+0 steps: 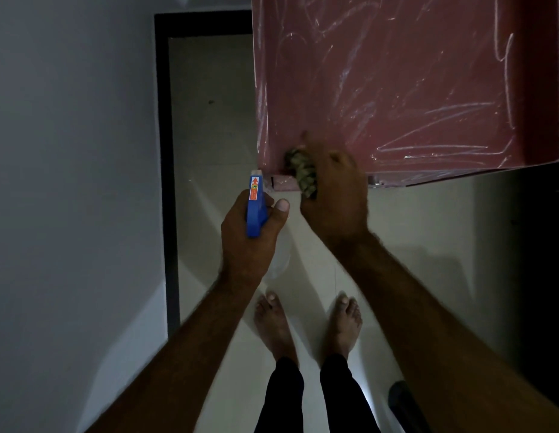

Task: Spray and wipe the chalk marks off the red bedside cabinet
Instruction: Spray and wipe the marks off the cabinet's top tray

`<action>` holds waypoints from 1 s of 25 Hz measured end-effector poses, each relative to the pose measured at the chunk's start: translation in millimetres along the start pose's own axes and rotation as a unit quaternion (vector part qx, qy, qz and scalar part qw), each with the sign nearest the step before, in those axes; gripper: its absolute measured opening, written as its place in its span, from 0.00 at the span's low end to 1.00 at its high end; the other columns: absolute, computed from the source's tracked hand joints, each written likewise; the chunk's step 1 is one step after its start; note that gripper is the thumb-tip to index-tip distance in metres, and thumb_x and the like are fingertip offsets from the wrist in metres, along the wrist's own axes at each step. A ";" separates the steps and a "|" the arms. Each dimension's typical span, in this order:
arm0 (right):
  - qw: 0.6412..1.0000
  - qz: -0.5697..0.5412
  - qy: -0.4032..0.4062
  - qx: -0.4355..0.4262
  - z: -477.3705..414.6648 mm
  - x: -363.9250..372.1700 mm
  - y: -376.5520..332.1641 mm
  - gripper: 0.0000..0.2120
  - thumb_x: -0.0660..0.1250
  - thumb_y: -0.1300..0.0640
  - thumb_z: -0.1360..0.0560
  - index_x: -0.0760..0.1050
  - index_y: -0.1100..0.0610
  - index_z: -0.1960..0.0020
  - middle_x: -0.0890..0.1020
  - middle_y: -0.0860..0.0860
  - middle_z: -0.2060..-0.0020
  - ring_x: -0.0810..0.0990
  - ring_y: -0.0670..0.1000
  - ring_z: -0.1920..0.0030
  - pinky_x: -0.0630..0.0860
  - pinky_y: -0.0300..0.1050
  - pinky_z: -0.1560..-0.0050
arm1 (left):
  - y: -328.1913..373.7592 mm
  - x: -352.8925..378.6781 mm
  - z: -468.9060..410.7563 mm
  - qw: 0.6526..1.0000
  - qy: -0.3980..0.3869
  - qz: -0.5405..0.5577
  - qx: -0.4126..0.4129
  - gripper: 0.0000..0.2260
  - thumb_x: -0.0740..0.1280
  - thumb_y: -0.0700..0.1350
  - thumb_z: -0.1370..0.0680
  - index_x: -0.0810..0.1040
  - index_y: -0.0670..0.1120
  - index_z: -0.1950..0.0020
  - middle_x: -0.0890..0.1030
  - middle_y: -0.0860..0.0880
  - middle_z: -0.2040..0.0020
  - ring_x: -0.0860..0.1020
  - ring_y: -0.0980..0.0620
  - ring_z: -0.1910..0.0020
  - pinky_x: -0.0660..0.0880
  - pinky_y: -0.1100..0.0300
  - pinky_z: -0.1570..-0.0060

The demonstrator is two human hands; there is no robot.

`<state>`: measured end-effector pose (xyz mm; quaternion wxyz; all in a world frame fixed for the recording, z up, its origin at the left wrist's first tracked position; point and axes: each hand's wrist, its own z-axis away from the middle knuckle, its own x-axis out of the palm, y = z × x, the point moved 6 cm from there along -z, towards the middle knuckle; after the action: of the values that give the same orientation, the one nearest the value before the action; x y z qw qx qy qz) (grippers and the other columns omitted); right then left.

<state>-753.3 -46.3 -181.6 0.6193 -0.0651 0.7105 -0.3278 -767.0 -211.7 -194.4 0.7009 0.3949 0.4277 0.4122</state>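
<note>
The right hand [334,195] has its grip bunched around a greenish cloth [301,171], pressing it onto the near left corner of the red bedside cabinet [397,89]. The left hand [247,242] has its grip curled round a blue spray bottle [255,207] just off that corner, nozzle pointing forward. The chalk marks [443,110] spread from the cloth toward the far and right of the top, so the nearer right hand would likely sweep that way.
</note>
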 end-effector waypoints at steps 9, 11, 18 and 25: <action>0.999 -0.043 -0.027 -0.008 -2.7 7.5 -21.0 0.32 0.77 0.67 0.31 0.75 0.59 0.28 0.84 0.58 0.45 0.81 0.60 0.44 0.81 0.55 0.49 | 2.3 -5.6 -1.1 1.000 -0.002 -0.001 0.006 0.11 0.70 0.55 0.25 0.76 0.49 0.52 0.80 0.41 0.59 0.80 0.39 0.60 0.80 0.39 0.56; 0.997 -0.066 -0.016 0.025 -21.1 9.4 -19.9 0.33 0.78 0.65 0.31 0.74 0.59 0.27 0.84 0.58 0.43 0.81 0.59 0.43 0.83 0.55 0.47 | 4.2 -7.2 -1.6 1.000 -0.001 0.002 0.006 0.11 0.70 0.55 0.25 0.76 0.49 0.52 0.80 0.41 0.58 0.80 0.39 0.59 0.80 0.40 0.55; 0.991 -0.098 0.002 0.096 -24.6 15.9 -15.2 0.36 0.81 0.58 0.29 0.70 0.53 0.25 0.84 0.53 0.41 0.83 0.54 0.42 0.84 0.52 0.44 | 1.1 -11.6 -4.1 1.000 0.002 0.000 0.004 0.12 0.70 0.56 0.25 0.76 0.49 0.51 0.80 0.41 0.57 0.81 0.40 0.59 0.81 0.42 0.54; 0.985 -0.129 0.012 0.113 -69.5 2.9 -27.0 0.36 0.80 0.60 0.29 0.70 0.57 0.24 0.85 0.53 0.42 0.84 0.50 0.45 0.84 0.48 0.44 | -4.4 -6.6 -4.2 1.000 0.000 0.013 -0.014 0.13 0.70 0.59 0.27 0.75 0.50 0.52 0.80 0.39 0.57 0.81 0.38 0.58 0.81 0.43 0.54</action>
<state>-826.5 -42.0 -168.0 0.5666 -0.0816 0.6617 -0.4842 -771.8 -218.5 -197.9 0.7012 0.3905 0.4165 0.4271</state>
